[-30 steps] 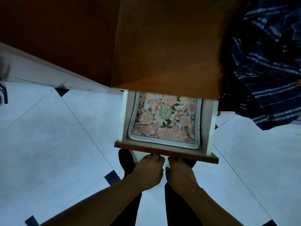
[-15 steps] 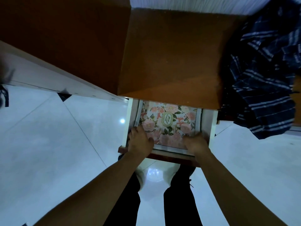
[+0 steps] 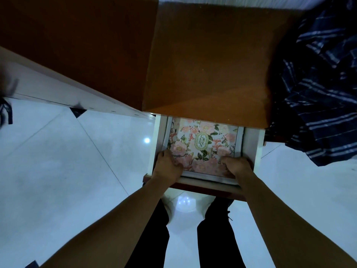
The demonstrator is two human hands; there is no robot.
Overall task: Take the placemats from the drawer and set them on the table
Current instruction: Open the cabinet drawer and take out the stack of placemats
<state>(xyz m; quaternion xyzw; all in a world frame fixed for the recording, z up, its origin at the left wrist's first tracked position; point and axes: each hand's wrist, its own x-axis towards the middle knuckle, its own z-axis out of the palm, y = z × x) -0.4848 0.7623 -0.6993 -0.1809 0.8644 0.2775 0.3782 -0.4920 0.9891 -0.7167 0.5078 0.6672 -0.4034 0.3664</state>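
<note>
The flat floral-printed placemats with pale borders (image 3: 202, 146) lie in the open white-walled drawer with a reddish wooden front (image 3: 257, 144), at 6 o'clock of the brown wooden surface (image 3: 208, 64) that overhangs the drawer's back part. Both hands are inside at the near edge. The left hand (image 3: 167, 167) has its fingers curled down on the near left corner of the stack; the right hand (image 3: 236, 167) does the same on the near right corner. Whether the fingers have got under an edge or only press on top, I cannot tell.

How many mats are stacked is unclear, so the likely slip is lifting only the top one, or a partial stack that fans out and droops. The far end sits under the overhang, so lifting before drawing the mats toward the body could catch or bend them.

The surface looks bare where visible. At its 3 o'clock a dark blue striped cloth (image 3: 316, 97) hangs over the edge, close enough to be brushed. Below is a glossy pale tiled floor (image 3: 67, 180) in dim light.
</note>
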